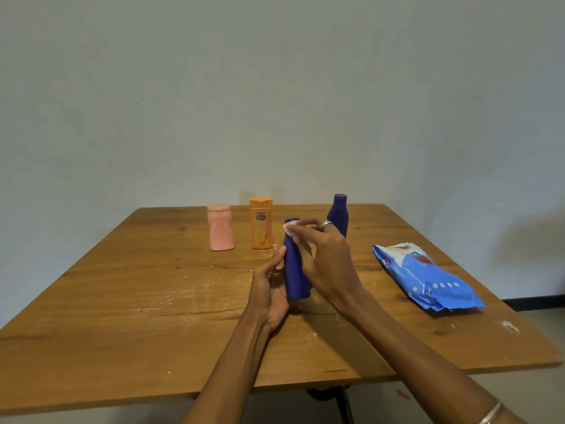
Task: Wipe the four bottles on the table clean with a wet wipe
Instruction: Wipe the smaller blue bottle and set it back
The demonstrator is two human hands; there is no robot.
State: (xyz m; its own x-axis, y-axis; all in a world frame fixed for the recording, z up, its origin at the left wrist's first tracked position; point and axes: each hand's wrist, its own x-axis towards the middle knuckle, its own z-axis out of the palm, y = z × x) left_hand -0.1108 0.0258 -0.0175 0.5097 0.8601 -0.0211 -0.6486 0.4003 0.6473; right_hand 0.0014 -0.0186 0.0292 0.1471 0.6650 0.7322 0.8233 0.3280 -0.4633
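Centrally on the wooden table (122, 301), the left hand (269, 289) grips the near blue bottle (295, 270) by its lower body. The right hand (324, 255) pinches a white wet wipe (289, 229) against its cap. Behind stand the pink bottle (220, 228), orange bottle (261, 223) and far blue bottle (338, 212).

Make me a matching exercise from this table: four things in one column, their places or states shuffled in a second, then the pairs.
Things:
1. pink bottle
2. orange bottle
3. near blue bottle
4. wipes pack

Places or states:
A. lying flat on the table's right side
B. held in both hands
C. standing farthest left
D. standing between the pink and blue bottles

Pairs: 1-C, 2-D, 3-B, 4-A
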